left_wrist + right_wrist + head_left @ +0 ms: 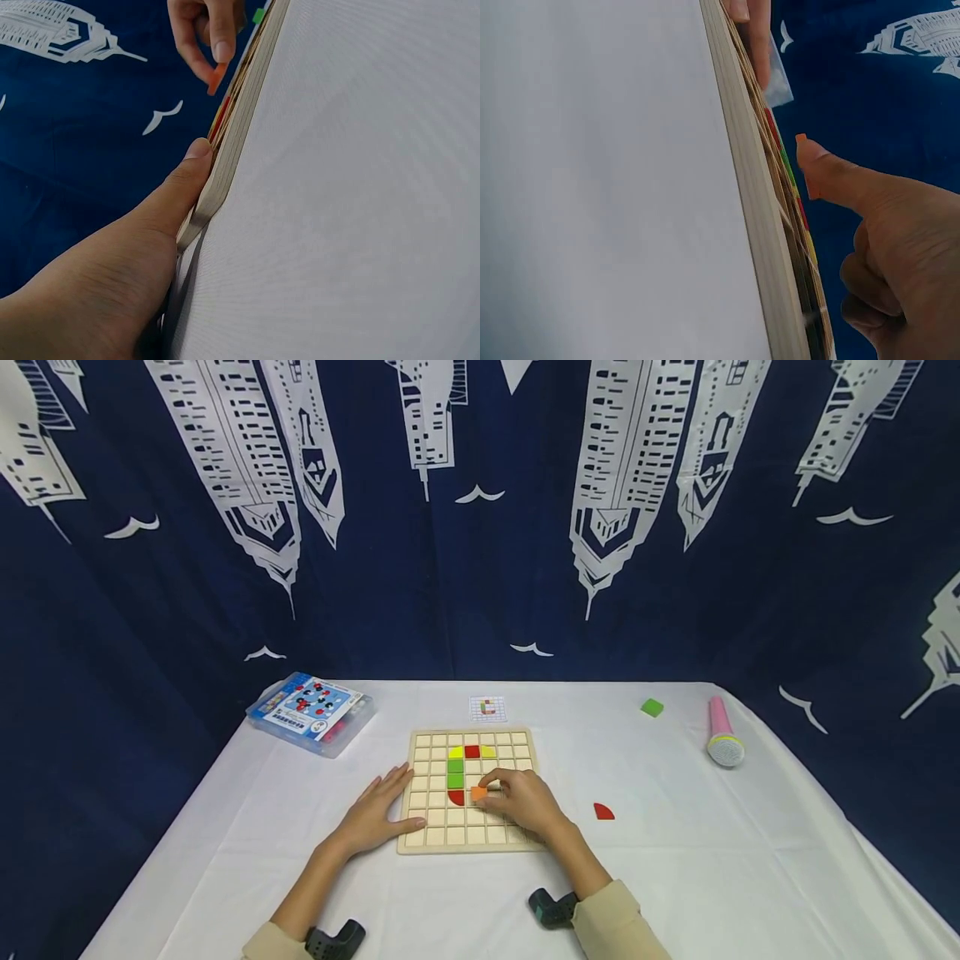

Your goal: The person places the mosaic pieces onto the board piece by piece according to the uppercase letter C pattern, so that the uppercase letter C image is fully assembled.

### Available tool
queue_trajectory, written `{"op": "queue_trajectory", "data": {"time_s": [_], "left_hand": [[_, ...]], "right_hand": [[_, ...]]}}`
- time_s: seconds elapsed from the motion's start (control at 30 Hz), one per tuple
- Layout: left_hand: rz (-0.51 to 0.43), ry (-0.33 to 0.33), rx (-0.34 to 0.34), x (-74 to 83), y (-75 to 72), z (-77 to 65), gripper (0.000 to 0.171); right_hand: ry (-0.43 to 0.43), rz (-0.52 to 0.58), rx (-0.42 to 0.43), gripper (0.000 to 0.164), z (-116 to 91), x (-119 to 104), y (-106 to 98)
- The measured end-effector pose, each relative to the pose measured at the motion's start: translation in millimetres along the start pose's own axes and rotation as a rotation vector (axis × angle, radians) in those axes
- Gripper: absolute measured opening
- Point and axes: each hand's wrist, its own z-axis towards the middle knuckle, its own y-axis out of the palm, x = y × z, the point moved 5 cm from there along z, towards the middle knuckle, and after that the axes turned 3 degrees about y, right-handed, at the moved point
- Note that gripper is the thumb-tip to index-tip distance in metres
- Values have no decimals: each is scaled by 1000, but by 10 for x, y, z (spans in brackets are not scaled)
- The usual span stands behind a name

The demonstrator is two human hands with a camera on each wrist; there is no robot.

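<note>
A wooden grid board (435, 837) lies on the white table, with yellow, red and green tiles set in several of its squares. My right hand (525, 802) pinches an orange square tile (478, 793) between thumb and fingers over the board. In the right wrist view the orange tile (807, 166) shows beside the thumb, a little apart from the board's edge. My left hand (375, 817) rests along the board's left side, fingers spread, thumb on the lower left squares. A red quarter-round tile (456, 797) sits in the grid, left of the orange one.
A small pattern card (488, 709) lies behind the board. At the back left is a clear plastic case (311, 714) with a blue label. To the right lie a loose red quarter-round tile (603, 812), a green tile (652, 707) and a pink microphone (723, 735).
</note>
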Motion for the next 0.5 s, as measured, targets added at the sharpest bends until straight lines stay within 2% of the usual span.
{"op": "queue_trajectory", "data": {"time_s": [0.2, 0.5], "left_hand": [[-5, -1, 0, 7, 11, 1, 94], [19, 11, 32, 0, 10, -1, 91]], "right_hand": [[-16, -43, 8, 24, 17, -30, 73], [-35, -22, -3, 28, 25, -45, 97]]}}
